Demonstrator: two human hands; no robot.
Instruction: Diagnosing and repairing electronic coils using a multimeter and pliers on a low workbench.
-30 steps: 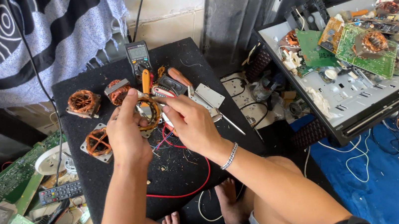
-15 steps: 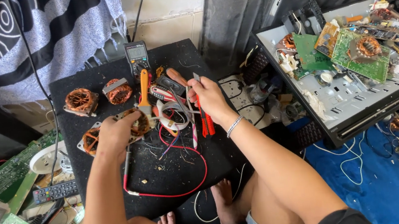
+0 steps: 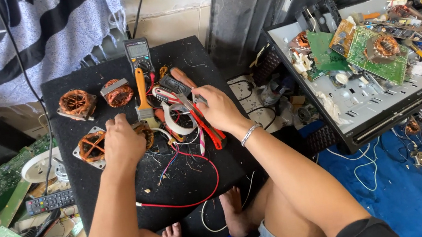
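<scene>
My left hand (image 3: 121,142) is closed over a copper-wound coil (image 3: 144,134) in the middle of a black board (image 3: 186,182). My right hand (image 3: 219,109) grips the head end of red-handled pliers (image 3: 210,132), whose handles lie on the board pointing toward me. Between my hands lie a white strap loop (image 3: 175,123) and loose thin wires. A red wire (image 3: 206,190) curves across the near part of the board. An orange-handled brush (image 3: 141,94) and a multimeter (image 3: 138,52) lie just beyond my hands.
Three more copper coils (image 3: 76,103) (image 3: 118,92) (image 3: 91,147) sit on the board's left side. A black tray (image 3: 358,109) with green circuit boards (image 3: 378,49) and parts stands at right. A remote control (image 3: 51,201) and circuit boards lie at left. My bare feet (image 3: 232,211) rest below the board.
My hands were together over the coil a second ago. The right hand has since moved right onto the red-handled pliers, and the left hand stays on the coil.
</scene>
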